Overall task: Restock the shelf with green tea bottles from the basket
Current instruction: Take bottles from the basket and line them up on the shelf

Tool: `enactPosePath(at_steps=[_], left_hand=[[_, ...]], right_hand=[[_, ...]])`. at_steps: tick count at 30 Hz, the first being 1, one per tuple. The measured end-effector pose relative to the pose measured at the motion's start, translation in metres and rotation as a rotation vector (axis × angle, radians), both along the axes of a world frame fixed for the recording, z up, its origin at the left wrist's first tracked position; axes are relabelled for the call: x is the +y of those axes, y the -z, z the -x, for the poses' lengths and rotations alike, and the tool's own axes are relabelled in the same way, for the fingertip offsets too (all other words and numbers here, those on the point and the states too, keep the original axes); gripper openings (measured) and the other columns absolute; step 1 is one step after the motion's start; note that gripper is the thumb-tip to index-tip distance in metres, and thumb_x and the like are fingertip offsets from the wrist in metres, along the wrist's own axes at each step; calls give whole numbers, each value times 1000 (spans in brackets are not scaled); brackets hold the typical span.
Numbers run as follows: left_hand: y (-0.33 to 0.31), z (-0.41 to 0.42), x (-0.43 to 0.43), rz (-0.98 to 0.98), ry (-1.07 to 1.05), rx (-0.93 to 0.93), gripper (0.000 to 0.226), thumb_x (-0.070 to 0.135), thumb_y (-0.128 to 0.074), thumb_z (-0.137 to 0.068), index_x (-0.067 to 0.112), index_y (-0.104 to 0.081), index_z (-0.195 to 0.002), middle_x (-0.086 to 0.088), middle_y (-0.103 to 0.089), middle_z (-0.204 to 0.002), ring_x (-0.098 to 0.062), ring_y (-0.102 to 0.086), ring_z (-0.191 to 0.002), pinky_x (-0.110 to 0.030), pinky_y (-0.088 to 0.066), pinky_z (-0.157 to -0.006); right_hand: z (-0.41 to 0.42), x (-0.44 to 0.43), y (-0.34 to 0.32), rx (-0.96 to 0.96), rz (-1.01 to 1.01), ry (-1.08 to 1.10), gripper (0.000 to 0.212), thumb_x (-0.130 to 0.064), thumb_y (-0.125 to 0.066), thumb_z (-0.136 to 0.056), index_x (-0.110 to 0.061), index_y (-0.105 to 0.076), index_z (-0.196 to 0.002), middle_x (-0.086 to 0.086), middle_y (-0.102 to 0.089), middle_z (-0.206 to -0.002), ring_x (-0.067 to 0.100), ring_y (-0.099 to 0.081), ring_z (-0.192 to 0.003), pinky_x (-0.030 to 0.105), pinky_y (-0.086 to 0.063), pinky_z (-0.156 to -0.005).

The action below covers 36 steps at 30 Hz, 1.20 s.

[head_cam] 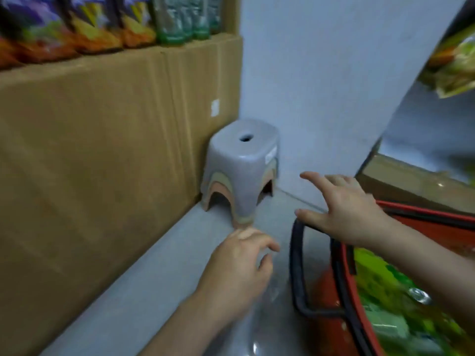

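Right hand (pixel 343 205) spread above basket (pixel 326 289), left hand (pixel 239 268) loosely curled, both empty; green tea bottles (pixel 383 289) likely heavy, smooth, rigid: grasp one round mid-body.

A small shop, or its stock corner, is indicated. At the upper left of the frame, bright snack bags (pixel 59 29) and green bottles (pixel 185 19) are lined up in display rows on top of large cardboard cartons (pixel 102 150). At the lower right, a red shopping basket (pixel 326 294) with a black handle (pixel 295 265) is filled with green-labelled goods (pixel 385 291). More snack packets (pixel 455 65) are seen on a shelf unit (pixel 424 124) at the upper right. Stacked plastic stools (pixel 244 170) are tucked into the corner on a pale tiled floor (pixel 154 278).
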<state>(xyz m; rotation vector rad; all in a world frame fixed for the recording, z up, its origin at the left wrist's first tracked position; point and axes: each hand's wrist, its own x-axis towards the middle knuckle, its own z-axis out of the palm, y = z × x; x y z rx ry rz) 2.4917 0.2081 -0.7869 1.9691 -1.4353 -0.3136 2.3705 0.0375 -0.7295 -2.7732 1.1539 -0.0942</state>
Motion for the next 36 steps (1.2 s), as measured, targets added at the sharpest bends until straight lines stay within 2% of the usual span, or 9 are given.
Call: enactPosePath(at_steps=[4, 8, 15, 21, 24, 27, 31, 34, 36], left_hand=[[38, 45, -42, 30, 96, 18, 28, 42, -55, -85, 35, -64, -110, 15, -54, -103, -10, -50, -106, -25, -42, -91], [49, 61, -57, -57, 62, -188, 44, 38, -62, -81, 39, -54, -125, 10, -39, -120, -14, -34, -114, -22, -31, -93], [36, 58, -46, -225, 18, -191, 56, 10, -53, -77, 33, -50, -128, 4, -24, -144, -27, -52, -115, -31, -46, -92], [22, 11, -9, -222, -57, -298, 52, 9, -53, -78, 27, -55, -128, 8, -35, -152, -18, -42, -134, -32, -39, -105], [29, -18, 19, -266, -163, -343, 54, 3, -49, -78, 31, -58, -124, 15, -28, -155, -18, -42, -134, -29, -42, -100], [24, -45, 40, -372, -296, -378, 55, -1, -46, -77, 29, -60, -121, 15, -30, -154, -21, -44, -132, -32, -46, -94], [19, -81, 69, -410, -489, -461, 47, 5, -42, -83, 28, -62, -118, 1, -53, -140, -27, -56, -118, -37, -52, -82], [28, -85, 77, -253, -468, -406, 31, 29, -46, -93, 26, -61, -120, -6, -60, -131, -27, -54, -120, -37, -46, -93], [35, -85, 80, -407, -410, -451, 52, 50, -55, -87, 27, -50, -134, -13, -44, -145, -28, -40, -134, -38, -39, -103]], right_hand=[[42, -27, 55, 10, -213, 143, 101, -77, -54, -64, -36, -14, -148, 15, -34, -149, 34, -31, -139, 49, -32, -111], [44, -13, 89, -113, -139, 74, 80, -48, -61, -82, -19, -25, -148, 18, -39, -145, 35, -30, -137, 48, -20, -115], [33, 25, 87, -375, -179, 106, 69, -8, -54, -81, -7, -28, -144, 20, -38, -142, 39, -21, -138, 47, -4, -119], [-12, 48, 88, -500, -288, 13, 53, -30, -59, -81, -11, -43, -128, 17, -54, -123, 40, -39, -124, 48, -23, -112], [-31, 59, 88, -595, -451, -41, 71, -27, -61, -81, -20, -31, -146, 14, -54, -135, 33, -42, -131, 37, -37, -107], [-48, 74, 92, -672, -719, -178, 62, -10, -66, -82, -15, -45, -140, 10, -57, -135, 20, -52, -127, 28, -43, -104], [-41, 72, 104, -402, -751, -289, 41, -16, -68, -85, -14, -61, -125, 4, -62, -126, 12, -59, -105, 17, -49, -77], [-31, 52, 126, -175, -530, -276, 56, -35, -71, -82, -21, -53, -133, 5, -55, -137, 19, -54, -121, 28, -44, -99], [-34, 48, 139, -74, -469, -276, 77, -47, -72, -77, -23, -40, -142, 6, -45, -146, 24, -45, -131, 35, -38, -108]])
